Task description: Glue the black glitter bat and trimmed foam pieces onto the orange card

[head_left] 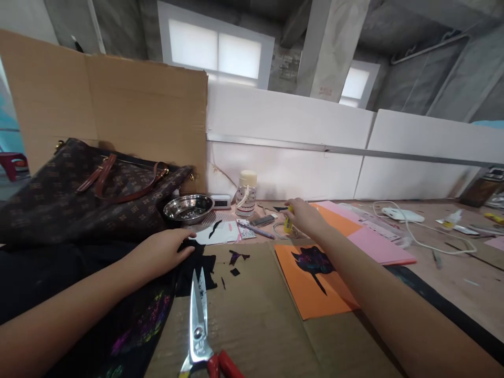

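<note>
My right hand (307, 216) reaches over the far edge of the cardboard, its fingers closed around a small yellow bottle (289, 220). Below that forearm lies an orange card (305, 302) bearing a black leaf-shaped cutout (314, 261) with purple specks. My left hand (167, 254) is open, thumb and fingers apart, over a piece of black material (205, 270). Its fingertips are near a white paper (224, 232) with a black strip on it. Scissors (199, 325) with red handles lie with blades parted on the cardboard, near small black scraps (235, 272).
A brown patterned bag (51, 194) stands at the left before a cardboard screen (145, 105). Farther back are a metal bowl (189, 208) and a lidded bottle (247, 197). Pink sheets (378, 244) and a white device (402, 214) with a cable lie at the right.
</note>
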Tool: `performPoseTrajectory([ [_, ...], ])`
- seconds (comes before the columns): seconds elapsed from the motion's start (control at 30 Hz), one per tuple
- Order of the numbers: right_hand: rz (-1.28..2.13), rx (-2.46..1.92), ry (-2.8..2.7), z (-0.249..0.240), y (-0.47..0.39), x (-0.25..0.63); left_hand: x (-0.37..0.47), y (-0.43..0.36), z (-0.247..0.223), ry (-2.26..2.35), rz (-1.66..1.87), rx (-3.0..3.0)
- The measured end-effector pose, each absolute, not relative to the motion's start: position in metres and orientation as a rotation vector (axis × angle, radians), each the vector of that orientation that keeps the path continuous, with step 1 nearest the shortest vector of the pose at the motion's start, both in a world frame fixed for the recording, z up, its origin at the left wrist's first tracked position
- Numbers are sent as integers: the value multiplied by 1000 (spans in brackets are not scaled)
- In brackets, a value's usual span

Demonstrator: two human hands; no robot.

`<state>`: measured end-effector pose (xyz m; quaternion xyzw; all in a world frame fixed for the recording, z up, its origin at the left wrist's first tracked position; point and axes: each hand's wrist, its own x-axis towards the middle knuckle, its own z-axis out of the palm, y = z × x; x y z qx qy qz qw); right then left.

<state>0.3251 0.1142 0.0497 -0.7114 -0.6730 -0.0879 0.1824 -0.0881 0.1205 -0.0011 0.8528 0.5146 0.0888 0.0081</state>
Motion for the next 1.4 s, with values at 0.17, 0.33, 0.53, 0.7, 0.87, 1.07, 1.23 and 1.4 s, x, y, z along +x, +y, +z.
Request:
performPoseTrajectory([
  [0.17,-177,-1838,-1833,67,102,302,-88,121,6,1573,286,2580],
  [0.33,212,-1518,-1979,58,82,237,-86,118,9,1536,406,2448],
  [0.53,836,-1190,-1996,10,73,166,-77,107,17,1350,763,2255],
  [0.7,1096,-1018,-1730,-11,77,160,-62,83,27,1228,1004,2133],
  [0.87,1225,-899,-1617,-7,69,167,-44,58,31,1199,1093,2085],
  [1.07,1109,-858,-1567,-7,69,172,-40,58,15,1106,1080,2081],
  [1.23,1072,-821,-1559,-4,70,176,-47,76,2,1046,987,2008],
  [1.4,1151,-791,-1567,-5,69,174,-50,86,-7,1026,785,2093],
])
